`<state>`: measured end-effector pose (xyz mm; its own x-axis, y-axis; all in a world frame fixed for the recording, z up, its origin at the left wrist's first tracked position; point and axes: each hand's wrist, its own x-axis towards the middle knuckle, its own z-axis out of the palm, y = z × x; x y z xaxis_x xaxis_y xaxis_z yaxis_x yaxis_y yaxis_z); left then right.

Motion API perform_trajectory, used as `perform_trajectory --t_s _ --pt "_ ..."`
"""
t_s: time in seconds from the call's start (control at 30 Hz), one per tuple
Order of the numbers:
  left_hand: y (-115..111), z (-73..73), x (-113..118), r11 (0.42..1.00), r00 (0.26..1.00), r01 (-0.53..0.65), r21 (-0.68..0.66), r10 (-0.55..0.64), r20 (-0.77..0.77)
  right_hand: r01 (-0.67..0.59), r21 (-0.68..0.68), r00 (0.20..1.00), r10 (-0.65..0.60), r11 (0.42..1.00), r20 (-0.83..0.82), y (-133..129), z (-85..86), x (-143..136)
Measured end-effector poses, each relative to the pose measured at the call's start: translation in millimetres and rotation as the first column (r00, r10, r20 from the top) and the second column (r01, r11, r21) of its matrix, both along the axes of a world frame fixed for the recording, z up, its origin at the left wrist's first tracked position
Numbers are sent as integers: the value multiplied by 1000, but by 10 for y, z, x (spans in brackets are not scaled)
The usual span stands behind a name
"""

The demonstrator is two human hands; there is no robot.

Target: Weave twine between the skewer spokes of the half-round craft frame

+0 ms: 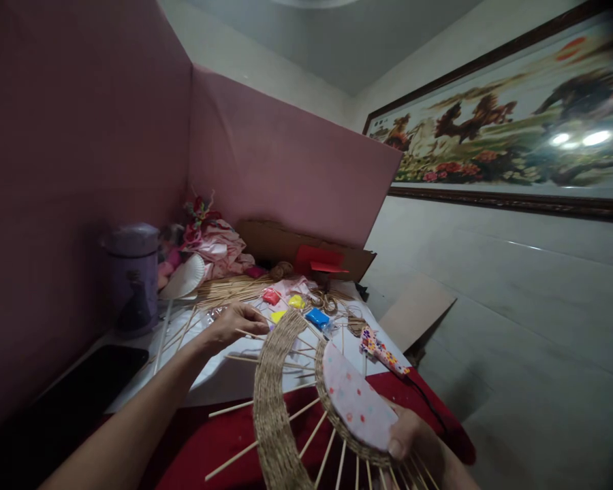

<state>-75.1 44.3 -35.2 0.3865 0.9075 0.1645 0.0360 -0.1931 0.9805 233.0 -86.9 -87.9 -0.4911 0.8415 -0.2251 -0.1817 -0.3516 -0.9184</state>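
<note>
A fan-shaped piece of woven twine and thin sticks is held up in front of me. It has a broad outer woven band [270,395] and a narrower inner one, joined by bare wooden sticks [314,434]. At its centre is a half-round panel of pale dotted fabric [355,395]. My right hand [416,439] grips the lower right end of this panel, thumb on the fabric. My left hand [240,321] is closed in a pinch beside the band's upper left edge, near a stick end. What lies between its fingertips is too small to make out.
Behind the weaving lie packets of red [271,296], yellow [296,301] and blue [317,318] material, twine coils [327,303] and a pile of sticks [229,291]. A flower-patterned glue gun [383,352] lies right. A purple container [131,279] and black phone-like slab [102,371] are left.
</note>
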Motion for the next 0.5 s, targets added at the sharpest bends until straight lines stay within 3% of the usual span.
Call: perform_trajectory --t_s 0.17,0.37,0.5 --pt "-6 8 28 999 998 -48 -17 49 51 96 -51 976 -104 994 -190 51 -16 -29" --pt "4 -37 54 997 991 -76 6 75 110 -58 -94 975 36 994 -219 164 -45 -18" --pt "10 -104 102 997 988 -70 20 67 137 -46 -63 955 25 997 -297 313 2 -83"
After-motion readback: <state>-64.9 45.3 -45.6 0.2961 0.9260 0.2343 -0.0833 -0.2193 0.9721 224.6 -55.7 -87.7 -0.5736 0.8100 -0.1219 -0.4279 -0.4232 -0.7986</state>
